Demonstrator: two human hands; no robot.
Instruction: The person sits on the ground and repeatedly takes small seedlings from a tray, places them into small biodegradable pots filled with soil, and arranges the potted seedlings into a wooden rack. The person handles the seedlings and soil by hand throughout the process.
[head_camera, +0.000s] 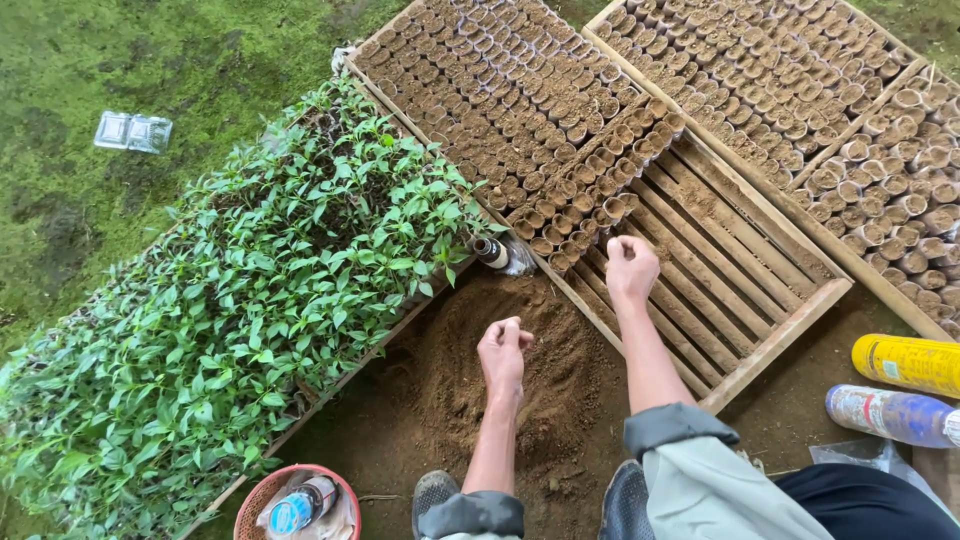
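Soil pots (590, 215) are sitting packed in rows in the wooden tray (790, 320), just past your right hand (631, 268). You are holding both fists closed; what's inside, I cannot tell. Your left hand (502, 352) is hovering over the dirt pile (560, 380). Bumping a row could be tipping pots over.

Your two hands at the soil heap, between the seedlings and the slatted tray.

Your left hand (503, 350) hangs loosely curled over the mound of brown soil (505, 385). Your right hand (630, 268) is closed in a fist above the wooden slatted tray (745, 285), near the rows of small soil-filled pots (590, 175); whether it holds anything is unclear. A bed of green seedlings (260, 290) lies to your left, a small bottle (490, 252) at its edge. A yellow can (905, 362) lies at your right.
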